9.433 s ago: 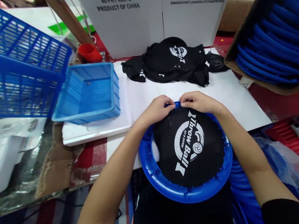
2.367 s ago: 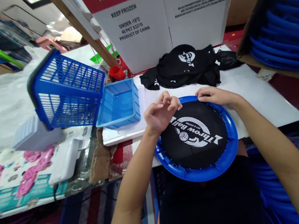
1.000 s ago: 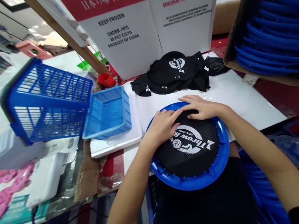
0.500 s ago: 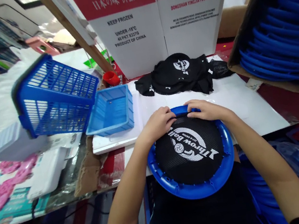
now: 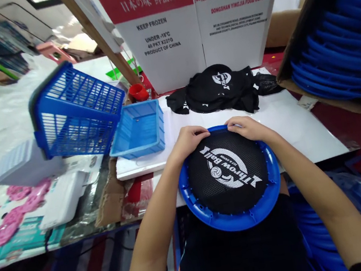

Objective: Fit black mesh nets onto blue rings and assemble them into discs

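A round blue plastic ring (image 5: pixel 236 224) rests at the table's near edge and over my lap. Inside it lies a black mesh disc (image 5: pixel 205 186) with a white "Throw Ball" print. My left hand (image 5: pixel 191 142) pinches the far left of the ring, its thumb on the mesh edge. On the far right side my right hand (image 5: pixel 248 129) grips the ring and mesh the same way, fingers curled over the rim. Fingertips beyond the rim are partly hidden. Just past the ring is a loose pile of black mesh pieces (image 5: pixel 206 93) with the same print.
A shallow blue tray (image 5: pixel 154 144) and a tipped blue basket (image 5: pixel 82 136) stand to the left, near a red cup (image 5: pixel 139 93). White cartons (image 5: pixel 173 64) form the back. At right, a tilted cardboard box (image 5: pixel 283 75) holds several blue rings (image 5: pixel 334 71).
The mesh now reaches closer to the ring's far rim, covering much of the blue strip that showed between my hands. Both hands stay on the rim. The view has shifted slightly.
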Tool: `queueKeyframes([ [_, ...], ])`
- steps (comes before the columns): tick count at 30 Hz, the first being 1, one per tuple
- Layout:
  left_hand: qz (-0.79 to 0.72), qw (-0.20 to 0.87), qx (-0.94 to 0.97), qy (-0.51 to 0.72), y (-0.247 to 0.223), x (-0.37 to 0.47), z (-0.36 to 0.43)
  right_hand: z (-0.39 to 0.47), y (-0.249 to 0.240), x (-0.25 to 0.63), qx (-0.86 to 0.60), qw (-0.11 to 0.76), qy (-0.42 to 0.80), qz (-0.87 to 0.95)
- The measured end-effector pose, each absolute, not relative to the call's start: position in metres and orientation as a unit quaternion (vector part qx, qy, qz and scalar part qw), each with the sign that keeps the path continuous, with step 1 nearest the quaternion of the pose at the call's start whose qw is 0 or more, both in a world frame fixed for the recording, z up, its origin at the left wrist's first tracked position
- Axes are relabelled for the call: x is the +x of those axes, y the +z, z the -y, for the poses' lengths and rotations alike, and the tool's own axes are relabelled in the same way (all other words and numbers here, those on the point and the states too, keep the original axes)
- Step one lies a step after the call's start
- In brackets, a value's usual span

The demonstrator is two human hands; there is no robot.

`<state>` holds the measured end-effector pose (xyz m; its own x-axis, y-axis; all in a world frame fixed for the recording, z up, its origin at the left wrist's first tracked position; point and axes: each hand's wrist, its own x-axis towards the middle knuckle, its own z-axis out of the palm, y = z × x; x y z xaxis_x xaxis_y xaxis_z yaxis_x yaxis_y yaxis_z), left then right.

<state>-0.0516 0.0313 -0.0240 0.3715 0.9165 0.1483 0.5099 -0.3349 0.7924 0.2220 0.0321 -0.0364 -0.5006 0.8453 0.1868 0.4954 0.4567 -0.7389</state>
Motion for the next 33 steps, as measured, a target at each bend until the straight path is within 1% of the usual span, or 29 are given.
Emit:
queueKeyframes([
  [8, -0.469, 0.377, 0.743, 0.294, -0.024, -0.054, -0.037, -0.041, -0.040, 0.226, -0.427, 0.269, 0.365, 0.782],
  [17, -0.467, 0.376, 0.735, 0.317, -0.029, -0.055, -0.038, -0.041, -0.040, 0.228, -0.428, 0.262, 0.372, 0.781],
  [24, -0.493, 0.423, 0.688, 0.323, -0.027, -0.055, -0.038, -0.041, -0.033, 0.232, -0.417, 0.246, 0.401, 0.778],
  [29, -0.469, 0.443, 0.699, 0.309, -0.027, -0.059, -0.040, -0.042, -0.036, 0.233, -0.419, 0.248, 0.396, 0.779],
  [33, -0.458, 0.434, 0.713, 0.307, -0.029, -0.060, -0.041, -0.043, -0.041, 0.232, -0.426, 0.258, 0.377, 0.781],
])
